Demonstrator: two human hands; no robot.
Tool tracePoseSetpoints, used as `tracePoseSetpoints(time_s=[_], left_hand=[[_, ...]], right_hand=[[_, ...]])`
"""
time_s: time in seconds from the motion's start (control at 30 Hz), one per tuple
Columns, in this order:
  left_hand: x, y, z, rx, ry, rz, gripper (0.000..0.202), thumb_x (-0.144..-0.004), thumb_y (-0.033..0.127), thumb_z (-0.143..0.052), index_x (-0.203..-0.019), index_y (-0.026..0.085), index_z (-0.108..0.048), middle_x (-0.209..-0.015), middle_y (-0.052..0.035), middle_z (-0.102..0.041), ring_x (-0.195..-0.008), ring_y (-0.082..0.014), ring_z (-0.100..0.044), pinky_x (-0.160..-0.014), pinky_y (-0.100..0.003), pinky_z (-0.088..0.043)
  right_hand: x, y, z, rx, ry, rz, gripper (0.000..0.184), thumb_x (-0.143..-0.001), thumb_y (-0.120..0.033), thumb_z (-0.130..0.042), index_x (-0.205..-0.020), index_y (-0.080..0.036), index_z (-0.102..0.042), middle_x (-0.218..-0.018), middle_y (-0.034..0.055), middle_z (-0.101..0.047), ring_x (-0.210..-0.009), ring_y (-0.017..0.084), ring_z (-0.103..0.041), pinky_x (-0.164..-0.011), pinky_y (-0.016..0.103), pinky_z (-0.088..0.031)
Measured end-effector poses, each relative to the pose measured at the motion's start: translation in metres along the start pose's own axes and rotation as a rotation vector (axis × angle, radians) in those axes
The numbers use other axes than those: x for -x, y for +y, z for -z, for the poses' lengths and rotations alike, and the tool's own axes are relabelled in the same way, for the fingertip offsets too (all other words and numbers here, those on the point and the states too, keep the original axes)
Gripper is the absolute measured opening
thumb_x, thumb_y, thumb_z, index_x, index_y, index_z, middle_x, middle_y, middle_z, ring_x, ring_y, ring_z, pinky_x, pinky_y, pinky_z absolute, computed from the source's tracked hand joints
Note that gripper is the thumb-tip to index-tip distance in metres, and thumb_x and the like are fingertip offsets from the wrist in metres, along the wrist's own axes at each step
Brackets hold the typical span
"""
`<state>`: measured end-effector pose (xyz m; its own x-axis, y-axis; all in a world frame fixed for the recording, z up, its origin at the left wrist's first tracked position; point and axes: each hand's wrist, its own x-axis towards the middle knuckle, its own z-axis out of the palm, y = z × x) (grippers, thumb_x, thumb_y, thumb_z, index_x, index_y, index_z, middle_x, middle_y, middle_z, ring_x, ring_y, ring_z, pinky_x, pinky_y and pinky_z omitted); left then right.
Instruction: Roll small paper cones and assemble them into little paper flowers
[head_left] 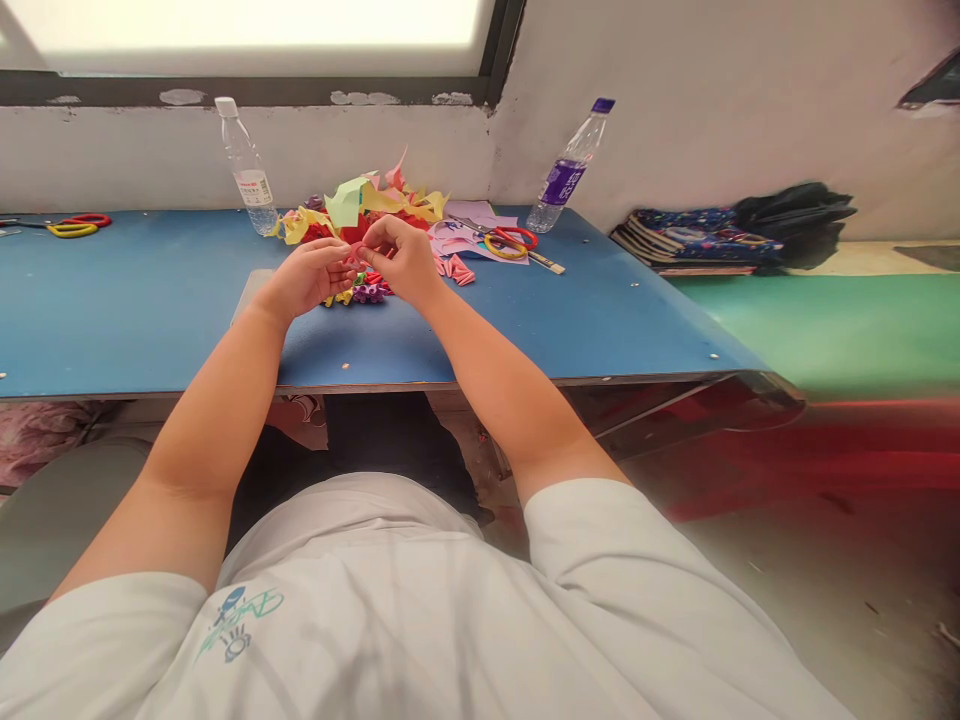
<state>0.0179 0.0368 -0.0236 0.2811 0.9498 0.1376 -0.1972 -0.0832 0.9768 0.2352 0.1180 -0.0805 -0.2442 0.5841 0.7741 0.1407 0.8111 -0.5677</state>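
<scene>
My left hand [304, 277] and my right hand [405, 258] meet above the blue table [135, 300], fingers pinched together on a small pink paper piece [357, 251] held between them. Just below the hands lie small rolled paper pieces in purple, yellow and green [365, 291]. Behind the hands is a heap of yellow, red, pink and green paper scraps [360, 208]. A few folded pink paper pieces [456, 268] lie to the right of my right hand.
A clear water bottle [246, 168] stands at the back left of the heap. A purple-labelled bottle [568, 170] stands at the back right. Red and yellow scissors [510, 241] lie on pale paper. More scissors [73, 225] are far left. Folded cloths [694, 238] lie beyond the table.
</scene>
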Motion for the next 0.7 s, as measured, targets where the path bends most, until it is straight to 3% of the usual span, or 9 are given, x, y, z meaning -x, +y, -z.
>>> tracePoseSetpoints(time_s=[0.27,0.53,0.7], left_hand=[[0.002,-0.002,0.000,-0.021,-0.017,-0.019,0.029,-0.093,0.032,-0.105,-0.093,0.023,-0.077,-0.089,-0.0012,-0.074,-0.086,-0.0151,-0.078,-0.086,-0.028,-0.070],[0.002,-0.001,-0.001,0.000,-0.016,0.009,0.025,-0.092,0.029,-0.103,-0.092,0.022,-0.079,-0.090,-0.0013,-0.076,-0.086,-0.0131,-0.077,-0.086,-0.024,-0.069],[0.003,0.000,-0.002,-0.038,-0.009,0.000,0.027,-0.094,0.034,-0.105,-0.096,0.024,-0.080,-0.094,-0.0026,-0.080,-0.088,-0.0164,-0.081,-0.090,-0.029,-0.071]], right_hand=[[0.000,-0.003,0.001,-0.002,-0.010,-0.032,0.029,-0.112,-0.044,-0.099,-0.110,-0.027,-0.076,-0.106,0.0011,-0.079,-0.098,0.021,-0.078,-0.099,0.041,-0.072],[0.001,-0.006,0.002,0.015,-0.017,-0.044,0.028,-0.112,-0.038,-0.099,-0.110,-0.026,-0.073,-0.106,-0.0006,-0.075,-0.097,0.019,-0.074,-0.097,0.038,-0.068],[0.002,-0.022,0.004,0.106,-0.025,-0.051,0.020,-0.114,-0.028,-0.090,-0.106,-0.026,-0.071,-0.103,0.0004,-0.076,-0.094,0.020,-0.071,-0.097,0.038,-0.066]])
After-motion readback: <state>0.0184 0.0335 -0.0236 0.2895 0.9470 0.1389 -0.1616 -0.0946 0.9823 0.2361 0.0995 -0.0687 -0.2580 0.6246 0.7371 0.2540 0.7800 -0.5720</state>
